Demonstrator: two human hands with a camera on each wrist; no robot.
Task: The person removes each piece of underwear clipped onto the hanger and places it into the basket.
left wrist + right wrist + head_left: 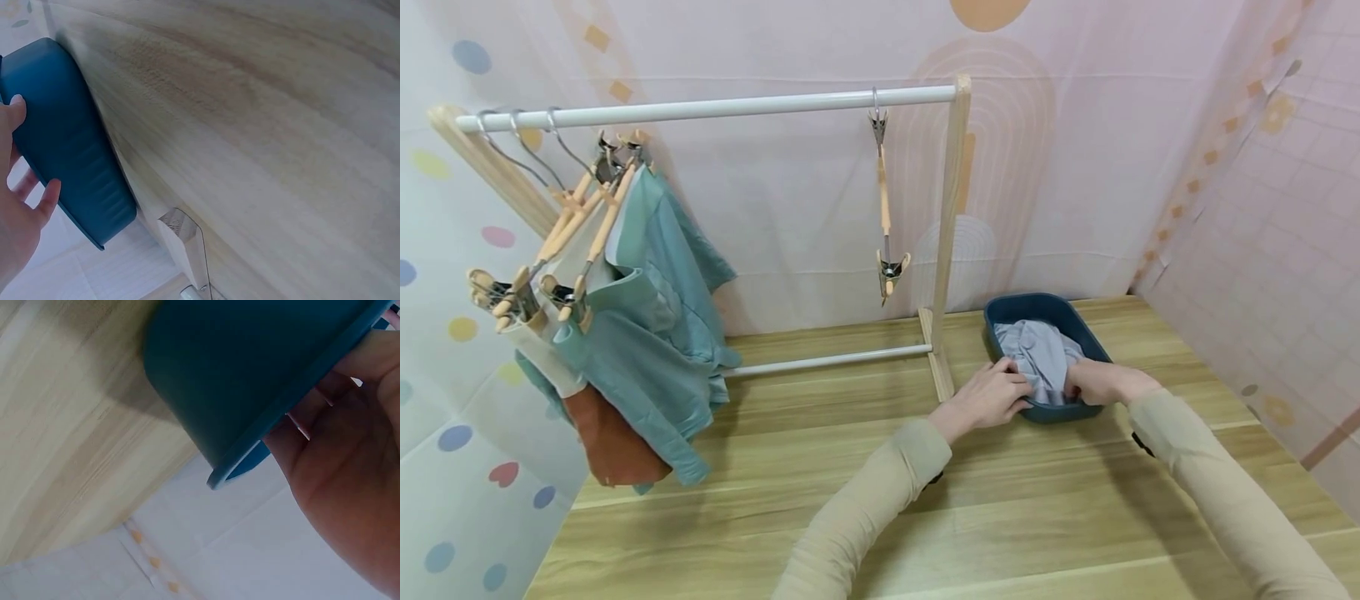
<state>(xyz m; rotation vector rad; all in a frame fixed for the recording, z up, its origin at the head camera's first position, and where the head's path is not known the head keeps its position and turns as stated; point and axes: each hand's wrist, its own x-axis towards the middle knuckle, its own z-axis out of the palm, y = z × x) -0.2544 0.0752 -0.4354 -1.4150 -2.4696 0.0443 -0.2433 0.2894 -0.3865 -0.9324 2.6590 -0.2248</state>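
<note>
A dark blue plastic basin stands on the tabletop at right, with a crumpled light grey cloth garment in it. My left hand lies over its near left rim, fingers spread and loosely bent beside the cloth; in the left wrist view the thumb and outer fingers of this hand show against the basin's outer wall. From the right, my right hand reaches into the basin, its curled fingers gripping the cloth. In the right wrist view the basin's rim hides the fingertips of that hand.
Left of the basin stands a wooden rack with a white rail. Several teal, white and rust garments hang on clip hangers at its left end. A bare clip hanger hangs near its right post. Patterned curtains surround the table.
</note>
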